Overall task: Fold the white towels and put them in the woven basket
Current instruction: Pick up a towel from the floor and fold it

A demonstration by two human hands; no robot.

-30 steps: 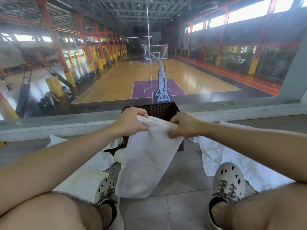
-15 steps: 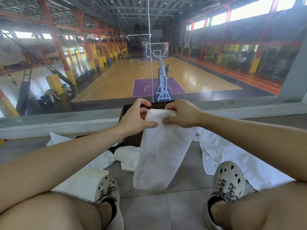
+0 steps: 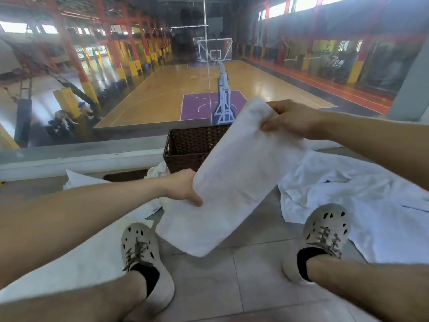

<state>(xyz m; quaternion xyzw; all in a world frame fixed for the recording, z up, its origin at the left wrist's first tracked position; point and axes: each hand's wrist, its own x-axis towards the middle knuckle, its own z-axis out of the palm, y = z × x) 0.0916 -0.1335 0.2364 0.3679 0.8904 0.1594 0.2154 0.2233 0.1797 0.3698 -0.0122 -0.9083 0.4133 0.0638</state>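
Two hands share one white towel (image 3: 232, 182). On your right hand (image 3: 292, 119) the fingers (image 3: 279, 107) are curled over its upper corner and pinch it against the thumb. Your left hand (image 3: 182, 189) grips the lower left edge, thumb on the near face and the other fingers hidden behind the cloth. The towel is soft, matte terry, a long oblong held in the air on a slant between your knees. Its rounded lower corner hangs above the floor (image 3: 232, 287), and its upper part covers the right side of the one woven basket (image 3: 192, 145). That basket is dark brown wicker, rectangular, and stands on the floor against the pale ledge (image 3: 81, 156). More white cloth lies around it: a rumpled heap (image 3: 348, 187) to your right, whose count you cannot tell, one flat towel (image 3: 81, 263) under your left leg, and a small crumpled piece (image 3: 159, 169) just beside the basket. The floor is smooth grey tile. Two pale perforated shoes, left (image 3: 144, 259) and right (image 3: 322, 233), rest on it.
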